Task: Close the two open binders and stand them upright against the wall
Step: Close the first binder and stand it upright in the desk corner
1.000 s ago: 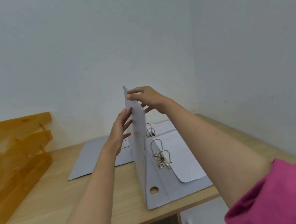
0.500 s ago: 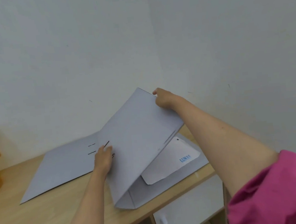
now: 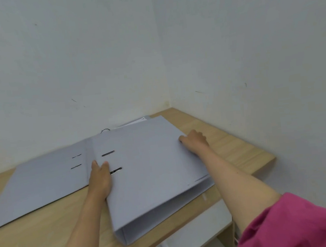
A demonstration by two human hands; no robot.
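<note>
A grey binder [image 3: 152, 164] lies closed and flat on the wooden desk [image 3: 231, 146], its spine facing me at the front edge. My left hand [image 3: 100, 178] rests flat on its cover near the two slots. My right hand [image 3: 195, 141] presses on the cover's far right edge, fingers curled over it. A second grey binder [image 3: 43, 182] lies open and flat to the left, partly under the closed one; a metal ring [image 3: 105, 130] and some paper show behind.
White walls meet in a corner behind the desk. The desk's right end stops close to the right wall. A white drawer front [image 3: 196, 234] with a small knob sits under the desk's front edge.
The near binder's cover has come down from half raised to flat shut. Both hands followed it down and now rest on it. My view has shifted right; the orange trays are out of sight.
</note>
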